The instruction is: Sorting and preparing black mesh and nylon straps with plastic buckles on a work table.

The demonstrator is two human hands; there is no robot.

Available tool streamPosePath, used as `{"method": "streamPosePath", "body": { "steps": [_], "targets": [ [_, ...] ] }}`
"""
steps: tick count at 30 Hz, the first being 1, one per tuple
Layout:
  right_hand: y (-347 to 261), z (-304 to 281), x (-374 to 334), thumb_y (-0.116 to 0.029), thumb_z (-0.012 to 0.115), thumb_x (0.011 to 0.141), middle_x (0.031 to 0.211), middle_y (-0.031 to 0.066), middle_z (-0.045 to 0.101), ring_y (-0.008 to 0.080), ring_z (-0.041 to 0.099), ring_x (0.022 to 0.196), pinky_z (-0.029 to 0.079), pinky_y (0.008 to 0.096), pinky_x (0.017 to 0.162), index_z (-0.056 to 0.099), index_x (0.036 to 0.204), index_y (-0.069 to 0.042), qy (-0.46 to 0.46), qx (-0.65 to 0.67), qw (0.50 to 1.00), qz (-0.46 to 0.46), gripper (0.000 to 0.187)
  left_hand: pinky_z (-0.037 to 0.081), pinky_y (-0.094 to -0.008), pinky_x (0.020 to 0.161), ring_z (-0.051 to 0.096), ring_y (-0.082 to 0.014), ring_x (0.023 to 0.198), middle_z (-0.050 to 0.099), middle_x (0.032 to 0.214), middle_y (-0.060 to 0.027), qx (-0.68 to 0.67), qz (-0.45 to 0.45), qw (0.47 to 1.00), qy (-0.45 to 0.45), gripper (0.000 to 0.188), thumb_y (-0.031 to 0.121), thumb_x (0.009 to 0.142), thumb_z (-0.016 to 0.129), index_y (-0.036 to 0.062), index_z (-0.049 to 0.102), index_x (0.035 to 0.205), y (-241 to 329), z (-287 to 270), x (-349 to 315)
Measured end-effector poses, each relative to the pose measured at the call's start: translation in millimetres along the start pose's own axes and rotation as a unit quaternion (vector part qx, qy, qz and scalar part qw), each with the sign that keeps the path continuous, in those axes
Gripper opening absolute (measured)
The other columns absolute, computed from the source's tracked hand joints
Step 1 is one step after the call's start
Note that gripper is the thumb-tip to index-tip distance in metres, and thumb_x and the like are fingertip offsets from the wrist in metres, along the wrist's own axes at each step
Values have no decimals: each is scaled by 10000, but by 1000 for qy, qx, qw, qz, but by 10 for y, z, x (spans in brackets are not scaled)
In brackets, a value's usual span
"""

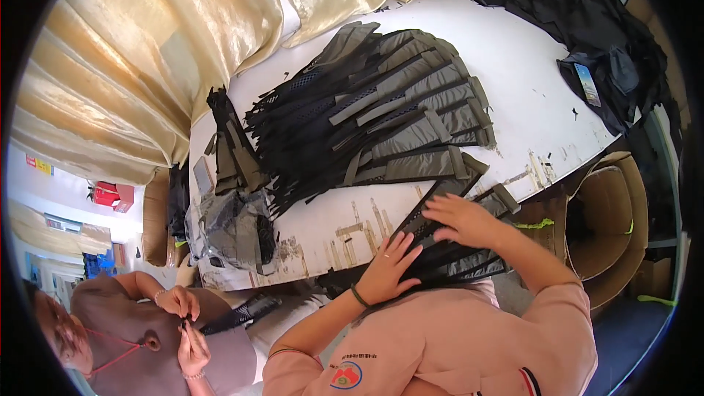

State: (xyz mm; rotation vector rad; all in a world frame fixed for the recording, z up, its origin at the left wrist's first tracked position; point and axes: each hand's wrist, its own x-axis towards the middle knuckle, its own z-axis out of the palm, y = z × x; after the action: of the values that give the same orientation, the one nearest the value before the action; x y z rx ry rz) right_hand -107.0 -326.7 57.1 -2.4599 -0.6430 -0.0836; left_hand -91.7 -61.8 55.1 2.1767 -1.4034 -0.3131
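My left hand (384,273) lies with fingers spread on the black mesh of a strap piece (419,221) at the table's near edge. Flat on the same dark fabric, a little farther to the right, rests my right hand (463,221), its fingers stretched out. Neither hand is closed round anything. More black-and-grey strap pieces (469,268) hang over the edge beneath my forearms, partly hidden. Beyond my hands, a fanned pile of similar straps (367,110) covers the middle of the white table (528,51).
A clear plastic bag (231,227) with dark contents sits at the table's left corner. Black fabric (565,7) is heaped far right, by an open cardboard box (609,227). At lower left a co-worker's hands (187,323) handle a dark strap. Gold curtains (147,51) hang behind.
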Motion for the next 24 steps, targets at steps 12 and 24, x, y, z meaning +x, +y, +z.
{"method": "streamPosePath", "body": {
  "steps": [12,24],
  "targets": [
    [-613,-120,-448,-244,645,806,883,130,646,320,598,834,483,415,727,644,954,-55,51,17,991,125,240,178,-503,1113,281,-294,1360,364,1422,-172,-220,44,969,-103,440,306,835,639,75,560,1202,-232,749,-340],
    [135,468,997,-58,553,717,868,69,523,256,514,860,423,383,752,607,1081,-106,86,-287,954,5,371,506,-282,812,626,-171,880,605,1104,-102,-662,-240,695,149,294,203,943,521,2,554,1156,-262,30,-333]
  ]
}}
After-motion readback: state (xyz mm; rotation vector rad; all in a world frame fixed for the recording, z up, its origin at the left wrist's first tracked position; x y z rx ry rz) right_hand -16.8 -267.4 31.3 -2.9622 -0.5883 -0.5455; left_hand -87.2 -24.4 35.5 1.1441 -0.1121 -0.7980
